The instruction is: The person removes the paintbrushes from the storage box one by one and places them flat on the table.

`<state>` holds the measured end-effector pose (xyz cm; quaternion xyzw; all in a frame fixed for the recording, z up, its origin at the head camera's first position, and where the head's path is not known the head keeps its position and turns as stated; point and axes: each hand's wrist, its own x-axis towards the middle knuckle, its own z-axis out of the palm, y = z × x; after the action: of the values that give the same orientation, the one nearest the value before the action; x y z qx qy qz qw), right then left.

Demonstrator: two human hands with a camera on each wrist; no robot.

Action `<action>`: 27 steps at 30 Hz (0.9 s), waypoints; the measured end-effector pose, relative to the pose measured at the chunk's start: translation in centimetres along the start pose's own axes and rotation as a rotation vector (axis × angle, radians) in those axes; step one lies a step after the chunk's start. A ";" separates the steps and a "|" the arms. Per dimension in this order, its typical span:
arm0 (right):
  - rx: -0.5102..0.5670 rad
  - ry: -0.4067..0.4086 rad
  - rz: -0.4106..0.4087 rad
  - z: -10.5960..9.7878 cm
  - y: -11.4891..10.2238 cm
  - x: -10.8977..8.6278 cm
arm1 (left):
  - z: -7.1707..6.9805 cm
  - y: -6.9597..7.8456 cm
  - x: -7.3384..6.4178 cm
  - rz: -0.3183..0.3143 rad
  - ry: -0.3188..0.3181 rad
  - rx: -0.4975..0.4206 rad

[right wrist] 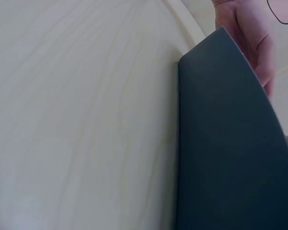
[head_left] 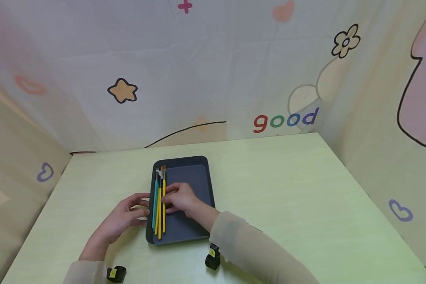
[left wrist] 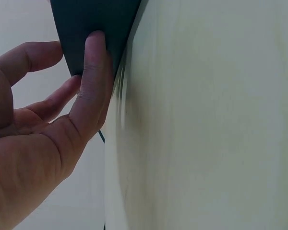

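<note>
A dark grey rectangular tray [head_left: 193,235] lies on the table, with several thin paintbrushes [head_left: 164,221] side by side along its left wall. Their handles are yellow and teal, bristles toward the far end. My right hand [head_left: 184,199] reaches over the tray's right side, its spread fingertips against the rightmost brushes. Outside the left wall is my left hand [head_left: 124,215], fingers apart and fingertips at the tray's side. In the left wrist view, the fingers [left wrist: 90,81] of that hand rest on the tray's outer wall [left wrist: 77,28]. The tray's outer side [right wrist: 225,143] fills much of the right wrist view.
The pale green table [head_left: 287,189] extends to the right of the tray. Behind it hangs a printed cloth [head_left: 206,79], with more cloth at both sides. Small black wrist devices [head_left: 212,258] show by both sleeves.
</note>
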<state>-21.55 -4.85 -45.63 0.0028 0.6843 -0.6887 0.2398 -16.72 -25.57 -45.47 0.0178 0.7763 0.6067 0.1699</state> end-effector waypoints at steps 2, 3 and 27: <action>-0.001 0.004 0.002 -0.1 0.0 0.0 | -0.1 0.1 0.0 -0.003 0.001 0.002; 0.002 0.002 0.006 -0.2 0.0 0.0 | -0.1 0.1 0.0 -0.004 0.001 0.002; 0.037 -0.118 -0.042 -3.7 -0.5 -2.1 | 0.2 0.0 -0.1 -0.043 0.021 -0.002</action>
<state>-21.03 -0.73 -44.68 -0.0476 0.6562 -0.7049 0.2650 -16.53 -25.39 -45.46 -0.0054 0.7775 0.6040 0.1748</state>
